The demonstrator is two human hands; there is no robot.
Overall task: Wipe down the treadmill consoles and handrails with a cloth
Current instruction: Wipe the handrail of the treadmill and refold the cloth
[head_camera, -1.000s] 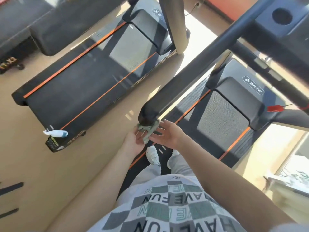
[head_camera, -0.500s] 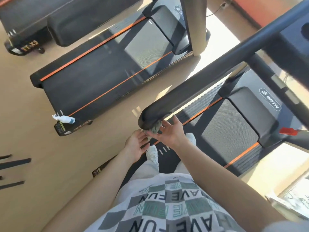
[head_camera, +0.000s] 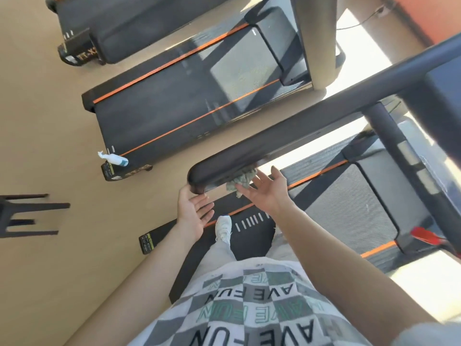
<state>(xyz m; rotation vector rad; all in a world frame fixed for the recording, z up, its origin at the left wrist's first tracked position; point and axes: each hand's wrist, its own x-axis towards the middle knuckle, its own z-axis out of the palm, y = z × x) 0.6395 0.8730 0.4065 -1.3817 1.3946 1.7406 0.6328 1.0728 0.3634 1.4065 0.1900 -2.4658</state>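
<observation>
Tan flooring [head_camera: 50, 121] spreads under a row of black treadmills edged with orange stripes; the farthest machine [head_camera: 124, 33] carries gold lettering on its end cap that reads roughly "TT-X", the rest blurred. A white spray bottle [head_camera: 114, 159] with a teal band lies on the rear end of the neighbouring treadmill [head_camera: 162, 116]. The person stands on the nearest treadmill [head_camera: 349, 208], one white shoe [head_camera: 223, 227] visible on it; a yellow-and-black sticker [head_camera: 147, 243] on its rear corner is too small to read. A black handrail [head_camera: 274, 143] crosses the view; the grey-green cloth [head_camera: 243, 179] is bunched against its underside near the rounded end. The right hand [head_camera: 267, 196] is palm-up with fingers spread and straight, fingertips pressing the cloth to the rail. The left hand [head_camera: 193, 216] is open and relaxed, holding nothing, its thumb touching the rail's end. The checked shirt [head_camera: 249, 308] repeats "HAVE FUN", upside down from here; a red clip [head_camera: 424, 236] hangs at right.
</observation>
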